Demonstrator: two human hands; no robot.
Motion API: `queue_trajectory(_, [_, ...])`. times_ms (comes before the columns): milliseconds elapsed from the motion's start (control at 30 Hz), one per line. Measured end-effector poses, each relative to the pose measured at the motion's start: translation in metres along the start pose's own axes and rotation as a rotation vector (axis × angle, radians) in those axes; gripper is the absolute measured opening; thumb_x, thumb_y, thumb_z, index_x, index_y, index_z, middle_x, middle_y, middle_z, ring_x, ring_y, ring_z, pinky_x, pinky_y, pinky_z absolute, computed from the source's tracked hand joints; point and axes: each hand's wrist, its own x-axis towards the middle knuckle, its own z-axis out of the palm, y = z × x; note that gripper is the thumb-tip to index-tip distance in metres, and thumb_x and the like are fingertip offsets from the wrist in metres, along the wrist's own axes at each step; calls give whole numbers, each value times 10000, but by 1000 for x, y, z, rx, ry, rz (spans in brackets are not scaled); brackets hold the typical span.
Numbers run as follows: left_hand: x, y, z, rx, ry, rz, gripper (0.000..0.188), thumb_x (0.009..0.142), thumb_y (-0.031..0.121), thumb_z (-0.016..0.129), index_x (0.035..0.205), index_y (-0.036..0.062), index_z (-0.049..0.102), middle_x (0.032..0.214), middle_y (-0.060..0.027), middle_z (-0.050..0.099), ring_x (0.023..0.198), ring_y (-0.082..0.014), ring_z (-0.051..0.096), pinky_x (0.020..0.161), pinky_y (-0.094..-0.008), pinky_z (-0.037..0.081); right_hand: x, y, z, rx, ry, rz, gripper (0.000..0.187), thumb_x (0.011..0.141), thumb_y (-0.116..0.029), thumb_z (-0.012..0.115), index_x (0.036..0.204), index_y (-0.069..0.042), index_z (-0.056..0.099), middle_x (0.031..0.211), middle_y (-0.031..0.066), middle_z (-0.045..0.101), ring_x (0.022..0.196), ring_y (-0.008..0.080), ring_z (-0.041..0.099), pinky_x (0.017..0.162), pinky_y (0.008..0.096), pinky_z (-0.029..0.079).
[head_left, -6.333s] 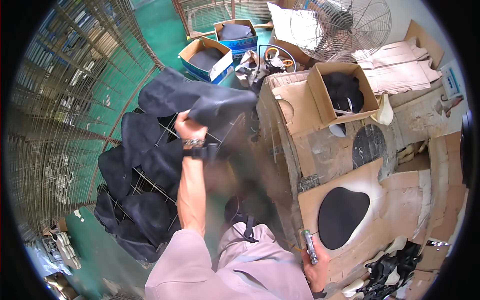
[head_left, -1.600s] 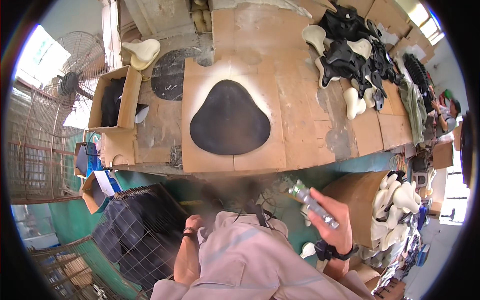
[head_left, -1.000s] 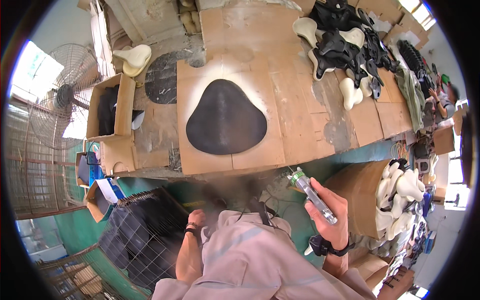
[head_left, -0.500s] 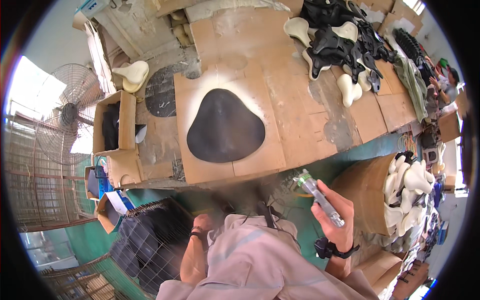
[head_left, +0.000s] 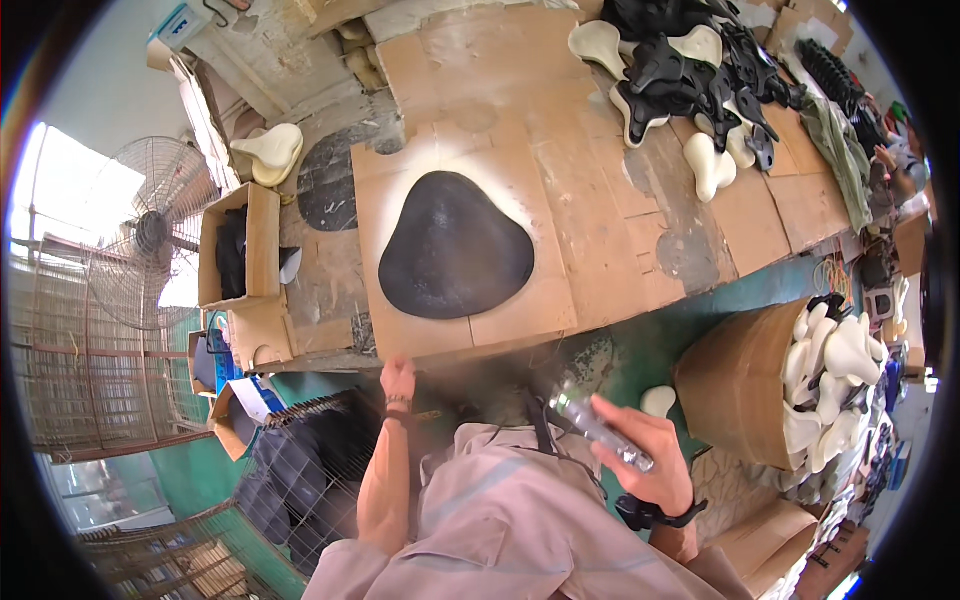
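On the cardboard-covered table lies a black rounded-triangular saddle cover piece (head_left: 456, 246), flat, with a pale whitish spray halo around it on the cardboard. My right hand (head_left: 650, 452) grips a grey spray gun (head_left: 603, 432) with a green end, held below the table's front edge and pointing up and left. At that front edge, near the lower left of the black piece, is my left hand (head_left: 397, 378). Its fingers are curled closed, and whatever they may hold is hidden. Neither hand touches the black piece.
Black and cream saddle parts (head_left: 680, 85) pile up at the back right. A cardboard box (head_left: 238, 245) with dark pieces and a cream saddle base (head_left: 270, 153) stand left. A large carton (head_left: 738, 385) of saddle bases is at right, a wire basket (head_left: 310, 480) at lower left.
My left hand has risen from beside my body to the table's front edge. My right hand has moved left and slightly down with the spray gun. The black piece stays in place.
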Motion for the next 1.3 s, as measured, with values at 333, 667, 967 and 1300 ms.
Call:
queue_trajectory(333, [39, 134, 56, 456, 383, 129, 318, 733, 137, 760, 1037, 126, 665, 1015, -97, 631, 1011, -296, 603, 835, -427, 495, -31, 23, -36, -52, 211, 68, 529, 740, 28, 724, 1255, 14, 606, 852, 159, 669, 673, 253, 624, 632, 302, 493])
queue_trajectory(667, [81, 139, 69, -1019, 76, -314, 73, 824, -19, 605, 819, 53, 592, 881, -82, 593, 766, -228, 622, 903, -494, 512, -28, 56, -29, -42, 156, 114, 503, 773, 8, 701, 1266, 13, 600, 845, 152, 666, 692, 255, 634, 644, 313, 491])
queue_trajectory(967, [107, 232, 45, -1572, -267, -144, 94, 820, -39, 591, 763, 35, 593, 752, -72, 622, 743, -230, 614, 790, -387, 510, -21, 26, 3, -100, 209, 45, 518, 757, 31, 716, 1262, -1, 609, 866, 159, 675, 725, 268, 655, 672, 323, 513])
queue_trajectory(1300, [-60, 284, -194, -1841, -139, 107, 192, 776, 122, 565, 908, 10, 648, 1003, -127, 698, 978, -281, 665, 943, -415, 505, 10, -40, 96, -112, -71, -72, 478, 759, 6, 711, 1224, 41, 609, 901, 183, 678, 724, 297, 655, 705, 316, 521])
